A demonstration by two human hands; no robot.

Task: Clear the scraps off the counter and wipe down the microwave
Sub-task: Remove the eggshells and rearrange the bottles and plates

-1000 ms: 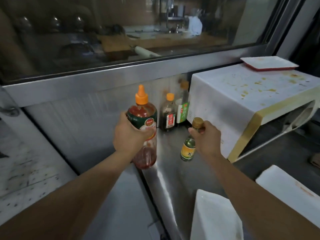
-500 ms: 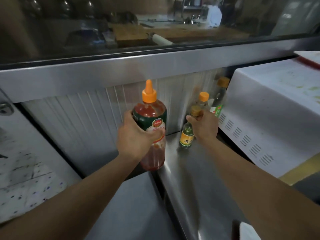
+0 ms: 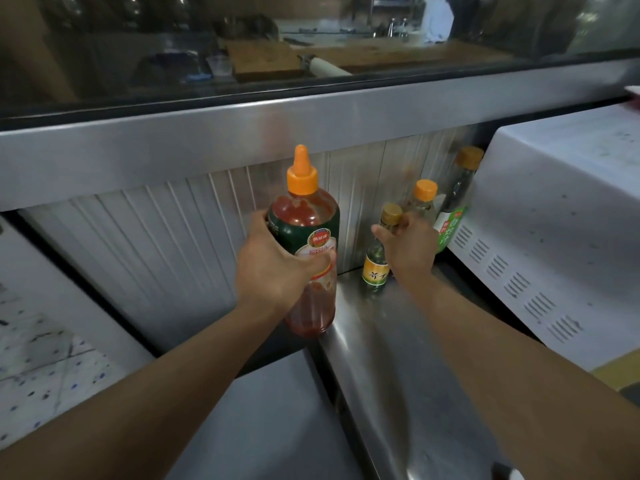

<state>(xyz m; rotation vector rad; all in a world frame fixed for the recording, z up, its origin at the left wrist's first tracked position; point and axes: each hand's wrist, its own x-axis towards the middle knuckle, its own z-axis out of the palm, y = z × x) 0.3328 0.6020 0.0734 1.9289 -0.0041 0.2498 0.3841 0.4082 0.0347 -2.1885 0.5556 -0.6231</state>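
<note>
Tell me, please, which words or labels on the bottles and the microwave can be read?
None can be read for certain.
Red sauce bottle: round badge and label text, blurred.
Small green bottle: yellow label, dark characters, too blurred.
Dark bottle: green label, white characters, blurred.
Microwave: no text visible.

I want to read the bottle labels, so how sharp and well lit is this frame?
Head view: dim overall, with motion blur softening the sauce bottle label and the small green bottle; glare streaks the steel counter; wide-angle distortion bows the ledge; the window above shows murky reflections.
</note>
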